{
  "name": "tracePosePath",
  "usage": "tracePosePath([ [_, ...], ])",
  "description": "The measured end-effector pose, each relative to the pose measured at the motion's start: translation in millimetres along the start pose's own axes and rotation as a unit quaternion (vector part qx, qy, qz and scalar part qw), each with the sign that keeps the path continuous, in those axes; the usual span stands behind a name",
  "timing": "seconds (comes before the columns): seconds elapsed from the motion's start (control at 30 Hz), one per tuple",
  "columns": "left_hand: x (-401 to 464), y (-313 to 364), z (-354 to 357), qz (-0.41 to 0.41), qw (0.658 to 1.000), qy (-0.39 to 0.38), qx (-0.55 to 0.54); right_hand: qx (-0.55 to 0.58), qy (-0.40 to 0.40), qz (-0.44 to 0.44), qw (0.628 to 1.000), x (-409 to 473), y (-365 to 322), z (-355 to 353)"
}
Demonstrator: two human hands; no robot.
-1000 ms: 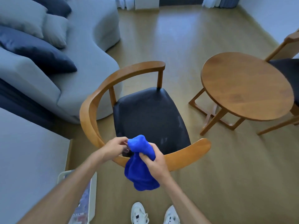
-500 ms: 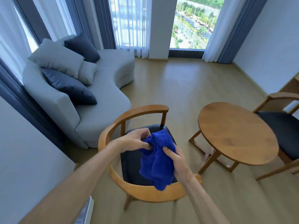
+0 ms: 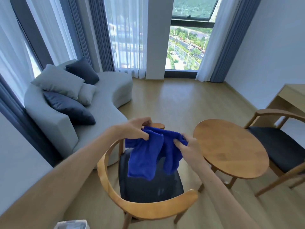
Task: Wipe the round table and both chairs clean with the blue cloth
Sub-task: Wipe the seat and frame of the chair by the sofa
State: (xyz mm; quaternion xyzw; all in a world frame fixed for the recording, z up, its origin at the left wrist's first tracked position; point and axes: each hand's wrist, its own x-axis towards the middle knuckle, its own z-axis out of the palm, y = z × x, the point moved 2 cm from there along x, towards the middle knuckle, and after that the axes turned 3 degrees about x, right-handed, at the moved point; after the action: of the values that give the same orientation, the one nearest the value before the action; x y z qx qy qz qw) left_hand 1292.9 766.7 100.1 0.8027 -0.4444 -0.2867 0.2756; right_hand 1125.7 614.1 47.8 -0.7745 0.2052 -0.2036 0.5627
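Above the near chair: both hands gripping the blue cloth, spread between them.
Left hand is pinching the cloth's upper left edge, right hand is pinching the upper right edge; rest of the cloth is hanging over the dark seat. Round tabletop is sitting just right of the hands, second chair beyond it. Grey sofa is sitting at left.

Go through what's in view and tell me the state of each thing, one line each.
blue cloth: held up over the near chair, hanging loosely
left hand: pinching the cloth's top edge
right hand: pinching the cloth's top edge
near chair: upright, seat bare
round table: upright, top bare
far chair: upright, seat bare
curtains: drawn aside
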Motion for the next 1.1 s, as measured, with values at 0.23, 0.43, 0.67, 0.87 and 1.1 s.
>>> tracePosePath([
  [0.23, -10.0, -30.6, -28.5, -0.055, 0.982, -0.012, 0.183, -0.053, 0.047, -0.015, 0.997, 24.0, -23.6, -57.1],
  [0.43, -19.6, -46.2, -52.8, -0.034, 0.966, 0.071, 0.245, -0.203, 0.006, -0.036, 0.978, 35.1, -31.7, -86.8],
  [0.67, -13.5, -27.1, -58.0, -0.020, 0.859, 0.112, 0.500, -0.366, -0.052, -0.069, 0.926, 39.5, -50.7, -66.5],
  [0.87, -8.7, -23.0, -55.3, -0.103, 0.878, 0.085, 0.460, -0.397, -0.103, -0.061, 0.910, 43.9, -53.1, -49.3],
  [1.1, -10.0, -33.0, -52.7, -0.095, 0.940, 0.076, 0.319, -0.384, -0.136, -0.054, 0.912, 52.5, -42.2, -43.0],
])
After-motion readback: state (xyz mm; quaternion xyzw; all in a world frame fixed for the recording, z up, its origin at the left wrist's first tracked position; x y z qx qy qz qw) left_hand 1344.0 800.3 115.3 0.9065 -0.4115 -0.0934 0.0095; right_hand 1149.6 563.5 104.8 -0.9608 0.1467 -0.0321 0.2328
